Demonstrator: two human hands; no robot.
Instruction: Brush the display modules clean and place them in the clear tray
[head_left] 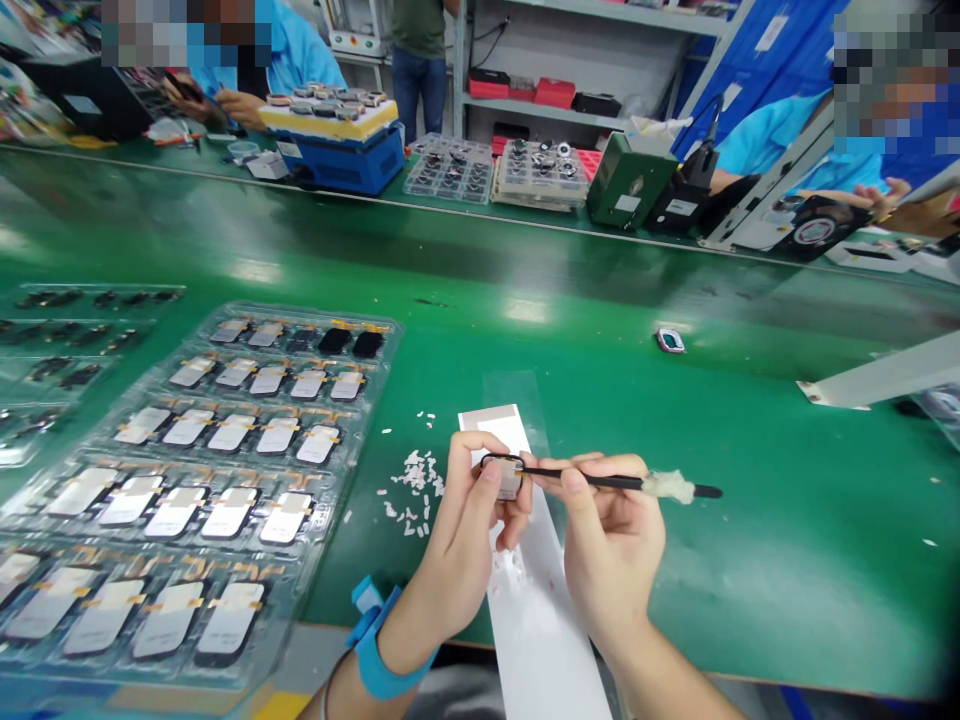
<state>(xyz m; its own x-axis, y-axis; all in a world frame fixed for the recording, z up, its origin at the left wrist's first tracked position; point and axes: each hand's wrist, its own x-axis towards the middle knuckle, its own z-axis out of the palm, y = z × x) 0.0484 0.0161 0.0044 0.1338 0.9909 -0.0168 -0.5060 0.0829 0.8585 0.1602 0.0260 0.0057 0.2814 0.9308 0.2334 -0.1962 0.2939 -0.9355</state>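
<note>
My left hand (469, 520) holds a small watch screen (508, 478) with a black rim, its pale back facing me. In my right hand (611, 540) is a pair of black tweezers (585, 478) with whitish material wrapped near the rear end. The tweezer tip touches, or nearly touches, the screen's right edge. A long white paper strip (544, 630) runs beneath both hands. Small white scraps (416, 475) lie scattered left of my left hand. A blue wrist strap (382, 650) circles my left wrist.
On the left, a clear plastic tray (300, 550) carries rows of similar screens, with another tray (45, 380) beyond it. A small watch case (670, 340) sits at right. Parts trays (450, 168) and a blue box (345, 160) line the far ledge, where co-workers sit.
</note>
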